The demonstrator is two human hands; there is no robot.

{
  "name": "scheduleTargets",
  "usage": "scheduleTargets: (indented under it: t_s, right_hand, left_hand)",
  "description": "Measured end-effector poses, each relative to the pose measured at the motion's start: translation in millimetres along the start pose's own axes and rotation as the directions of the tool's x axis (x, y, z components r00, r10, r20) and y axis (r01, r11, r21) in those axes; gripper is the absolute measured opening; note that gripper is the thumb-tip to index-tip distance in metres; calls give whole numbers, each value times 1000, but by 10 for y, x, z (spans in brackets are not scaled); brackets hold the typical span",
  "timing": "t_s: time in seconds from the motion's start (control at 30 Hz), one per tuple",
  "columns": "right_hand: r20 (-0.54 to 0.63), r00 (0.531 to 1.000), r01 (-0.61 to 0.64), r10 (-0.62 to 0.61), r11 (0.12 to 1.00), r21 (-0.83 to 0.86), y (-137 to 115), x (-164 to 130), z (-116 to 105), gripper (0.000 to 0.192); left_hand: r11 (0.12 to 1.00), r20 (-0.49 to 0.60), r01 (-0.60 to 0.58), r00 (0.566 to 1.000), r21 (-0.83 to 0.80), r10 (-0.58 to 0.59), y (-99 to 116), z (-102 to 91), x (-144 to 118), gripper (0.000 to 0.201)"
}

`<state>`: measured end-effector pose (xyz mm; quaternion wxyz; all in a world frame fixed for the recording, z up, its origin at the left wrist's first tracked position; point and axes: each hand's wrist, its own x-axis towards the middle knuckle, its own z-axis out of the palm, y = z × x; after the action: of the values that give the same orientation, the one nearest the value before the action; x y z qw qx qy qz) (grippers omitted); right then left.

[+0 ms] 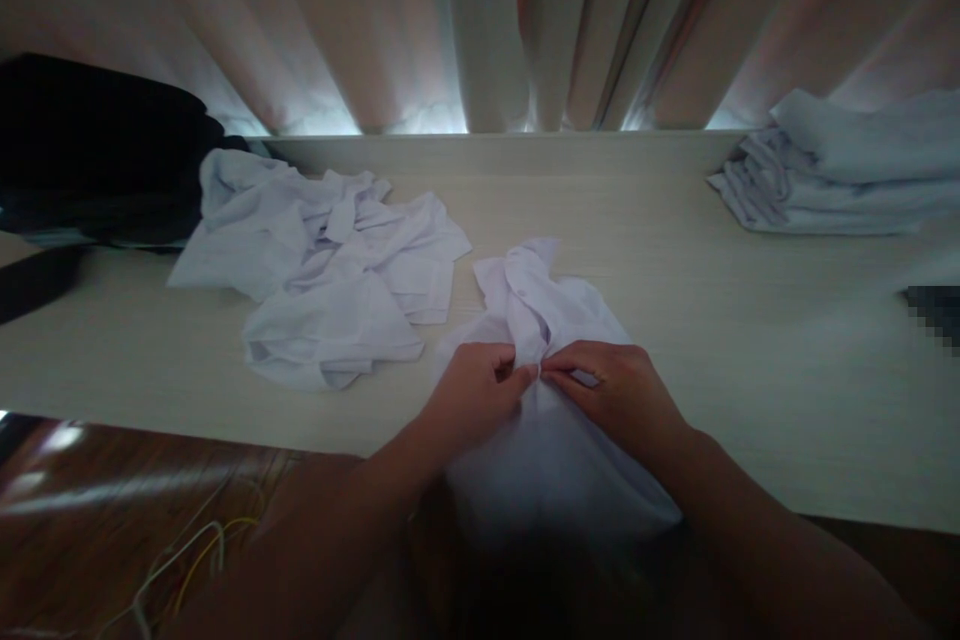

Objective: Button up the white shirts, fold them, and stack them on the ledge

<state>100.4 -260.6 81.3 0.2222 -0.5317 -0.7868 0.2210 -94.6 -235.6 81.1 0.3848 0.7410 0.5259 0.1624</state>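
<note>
A white collared shirt [585, 308] lies at the table's front edge, its collar pointing away from me and its lower part hanging over the edge towards my lap. My left hand [480, 385] pinches the shirt's front placket from the left, thumb against the cloth. From the right, my right hand [611, 385] pinches the same strip, its fingertips almost meeting my left thumb just below the collar. What lies between the fingertips is too small to make out, though a button shows on the placket above them.
A crumpled heap of white shirts [345, 270] lies to the left, beside a black bag [97, 150]. Folded white shirts [847, 170] are stacked at the back right. Curtains [480, 20] hang behind the table [675, 220]. Cables [180, 560] lie on the wooden floor.
</note>
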Motion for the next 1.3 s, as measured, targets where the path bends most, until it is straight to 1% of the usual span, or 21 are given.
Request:
scheduleTargets:
  t_s: [0.17,0.27,0.4,0.57,0.67,0.73,0.87,1.07,1.17,1.3]
  right_hand:
    - [-54,997,53,-54,998,-20,29,0,38,10]
    - [-77,993,90,-90,996,-12,33,-9,50,8]
    - [-88,991,97,-98,995,-18,31,-18,59,8]
    - [-138,982,124,-127,992,-29,39,-23,83,8]
    - [-160,978,134,-135,991,-15,33,-23,82,8]
    - [-161,982,109,-103,994,27,23,-17,66,7]
    - [-96,994,-30,46,987,157,22,10,12,4]
    - [-18,983,-165,181,929,332,54,39,-36,3]
    - [14,973,-216,231,889,404,56,51,-38,6]
    - [31,969,-234,244,876,421,59,57,-37,5]
  left_hand:
    - [997,-54,1,999,78,3,27,37,-20,39]
    - [997,-60,2,998,74,2,42,49,-33,37]
    - [997,-75,-7,997,70,12,44,49,-36,40]
    - [999,-28,-24,999,33,25,22,21,-21,35]
    - [999,-30,-37,999,21,38,8,10,-16,34]
    - [1000,-24,-31,999,1,31,1,7,-12,34]
    - [999,-6,-24,1000,-31,24,-3,18,-5,34]
    - [999,13,-40,999,-25,41,-7,77,-9,29]
    - [998,13,-54,998,-26,55,-11,104,-16,27]
    - [998,10,-56,998,-25,56,-8,124,-26,27]
